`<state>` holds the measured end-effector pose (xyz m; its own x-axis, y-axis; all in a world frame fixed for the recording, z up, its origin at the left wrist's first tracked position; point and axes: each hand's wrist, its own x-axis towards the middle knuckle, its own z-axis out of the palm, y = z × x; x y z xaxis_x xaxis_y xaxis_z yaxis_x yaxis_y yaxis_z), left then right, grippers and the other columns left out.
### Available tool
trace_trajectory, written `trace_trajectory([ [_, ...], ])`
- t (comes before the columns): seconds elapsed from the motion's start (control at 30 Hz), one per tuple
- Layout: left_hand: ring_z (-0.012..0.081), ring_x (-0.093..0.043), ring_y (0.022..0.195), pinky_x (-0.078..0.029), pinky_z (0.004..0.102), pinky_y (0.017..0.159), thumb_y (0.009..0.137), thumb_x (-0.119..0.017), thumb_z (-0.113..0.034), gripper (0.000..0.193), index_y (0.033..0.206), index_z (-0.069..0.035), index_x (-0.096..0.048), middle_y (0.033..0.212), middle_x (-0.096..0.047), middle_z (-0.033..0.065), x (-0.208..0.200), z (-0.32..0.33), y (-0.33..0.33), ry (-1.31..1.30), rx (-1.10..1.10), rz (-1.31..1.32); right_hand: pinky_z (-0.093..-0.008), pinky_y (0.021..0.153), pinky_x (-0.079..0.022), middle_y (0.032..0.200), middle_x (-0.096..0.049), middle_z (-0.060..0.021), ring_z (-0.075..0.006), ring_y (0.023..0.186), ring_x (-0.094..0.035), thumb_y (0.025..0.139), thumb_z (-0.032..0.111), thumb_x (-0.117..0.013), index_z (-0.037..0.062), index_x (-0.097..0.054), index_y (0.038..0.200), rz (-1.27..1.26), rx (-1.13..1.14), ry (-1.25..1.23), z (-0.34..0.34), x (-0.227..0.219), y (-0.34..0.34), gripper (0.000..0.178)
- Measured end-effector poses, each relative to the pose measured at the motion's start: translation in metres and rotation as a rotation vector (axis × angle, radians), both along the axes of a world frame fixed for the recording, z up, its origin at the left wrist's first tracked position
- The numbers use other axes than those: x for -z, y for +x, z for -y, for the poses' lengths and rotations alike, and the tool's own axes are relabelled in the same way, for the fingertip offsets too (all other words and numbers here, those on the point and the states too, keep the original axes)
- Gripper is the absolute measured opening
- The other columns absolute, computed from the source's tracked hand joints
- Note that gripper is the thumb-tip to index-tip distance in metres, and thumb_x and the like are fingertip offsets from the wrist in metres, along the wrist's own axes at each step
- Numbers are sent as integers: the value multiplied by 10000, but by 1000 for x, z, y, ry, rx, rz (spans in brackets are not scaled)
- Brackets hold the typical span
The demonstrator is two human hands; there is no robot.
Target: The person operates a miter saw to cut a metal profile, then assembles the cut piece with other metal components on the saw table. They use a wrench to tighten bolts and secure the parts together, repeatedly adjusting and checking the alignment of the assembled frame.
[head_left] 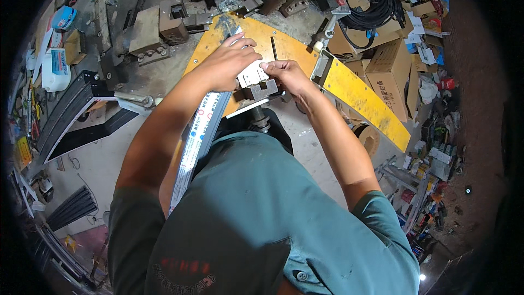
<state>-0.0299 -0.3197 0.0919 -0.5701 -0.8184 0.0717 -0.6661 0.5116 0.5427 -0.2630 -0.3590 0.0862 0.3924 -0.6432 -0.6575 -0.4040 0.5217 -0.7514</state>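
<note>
A long metal profile (199,125) in printed white film slants from my lap up to the yellow board (295,49). My left hand (233,65) curls over its upper end and is closed on it. Beside that hand is a small white plate (252,75) with holes, tilted above a dark notched metal block (261,90). My right hand (291,77) is closed in a pinch, its thumb tip at the plate's right edge. A thin black rod (274,48) runs away from its fingers; what the pinch holds is hidden.
Heavy metal clamps (147,33) and blocks line the bench's far side. A yellow arm (365,104) juts right, near cardboard boxes (387,71) and a black cable coil (365,0). Dark frame corners (82,114) and a white bottle (55,71) stand at left.
</note>
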Motion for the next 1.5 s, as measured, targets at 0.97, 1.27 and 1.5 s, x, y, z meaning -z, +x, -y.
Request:
trace_trajectory([
  [0.97, 339, -666, 1160, -501, 411, 1015, 877, -782, -164, 644, 1431, 22, -509, 1251, -671, 245, -5, -85, -41, 241, -1001, -117, -344, 717, -530, 850, -745, -128, -171, 752, -672, 960, 274, -723, -27, -752, 1019, 181, -169, -179, 5, 39, -7, 309],
  [1.27, 307, -627, 1199, -466, 395, 1057, 912, -751, -160, 636, 1454, 39, -485, 1299, -631, 239, -1, -87, -52, 300, -1116, -145, -417, 663, -565, 829, -720, -226, -306, 712, -722, 928, 178, -692, -58, -728, 973, 354, 24, -62, -4, 37, -2, 243],
  [1.5, 332, -573, 1104, -466, 399, 988, 941, -704, -117, 417, 1302, 38, -563, 1185, -594, 200, -32, -93, -76, -26, -1118, 193, -333, 655, -508, 766, -693, -104, -142, 690, -626, 969, 101, -674, -42, -716, 983, 403, -34, -62, -2, 39, -7, 150],
])
